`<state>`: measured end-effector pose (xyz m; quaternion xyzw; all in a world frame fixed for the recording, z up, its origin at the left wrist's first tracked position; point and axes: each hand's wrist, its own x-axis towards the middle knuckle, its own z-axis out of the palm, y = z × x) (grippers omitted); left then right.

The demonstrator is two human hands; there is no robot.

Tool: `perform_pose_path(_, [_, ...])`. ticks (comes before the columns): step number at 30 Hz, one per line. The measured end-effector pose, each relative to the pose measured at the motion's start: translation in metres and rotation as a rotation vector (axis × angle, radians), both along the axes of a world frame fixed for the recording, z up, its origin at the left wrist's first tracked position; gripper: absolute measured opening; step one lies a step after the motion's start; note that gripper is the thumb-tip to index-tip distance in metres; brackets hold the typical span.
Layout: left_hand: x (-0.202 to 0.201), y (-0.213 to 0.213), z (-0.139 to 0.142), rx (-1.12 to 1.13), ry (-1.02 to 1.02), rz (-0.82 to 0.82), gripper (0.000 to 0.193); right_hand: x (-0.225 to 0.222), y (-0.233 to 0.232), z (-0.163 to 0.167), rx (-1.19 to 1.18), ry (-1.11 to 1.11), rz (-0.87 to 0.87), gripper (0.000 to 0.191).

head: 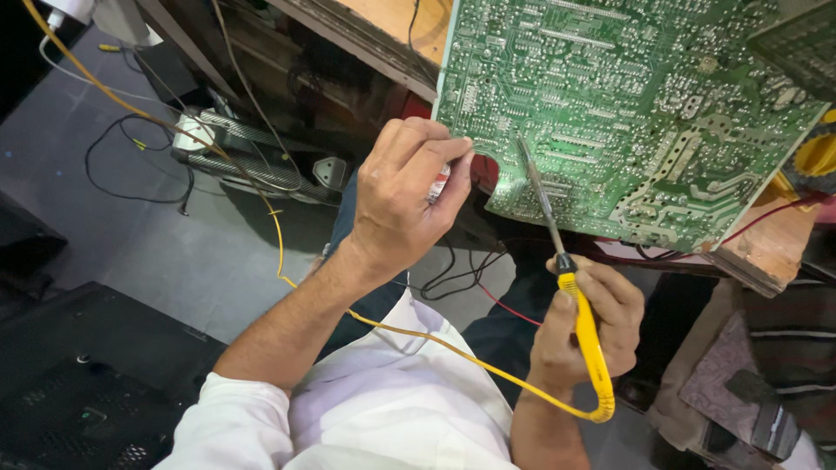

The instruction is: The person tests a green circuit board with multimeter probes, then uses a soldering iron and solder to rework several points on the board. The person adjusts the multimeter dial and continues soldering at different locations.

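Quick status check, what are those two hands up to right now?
Left hand grips edge of green circuit board. Right hand holds yellow soldering iron, tip on board. Yellow cord trails across lap.

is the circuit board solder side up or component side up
Solder side up: the green circuit board shows silvery joints and traces, no component bodies. The soldering iron tip rests on it.
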<state>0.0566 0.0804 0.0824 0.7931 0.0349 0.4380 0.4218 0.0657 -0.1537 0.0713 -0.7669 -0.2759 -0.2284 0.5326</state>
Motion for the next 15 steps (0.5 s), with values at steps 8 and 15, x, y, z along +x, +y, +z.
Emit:
perform_pose_path(8, [-0.0006,0.0006,-0.001,0.01,-0.001,0.007,0.024,0.0011,0.007,0.0054,-0.028,-0.017,0.002,0.019])
perform_pose_path(15, [-0.0019,0.0009,-0.0025,0.016,0.002,0.015,0.024,0.0013,0.0095,0.0057,-0.036,-0.015,0.007,0.018])
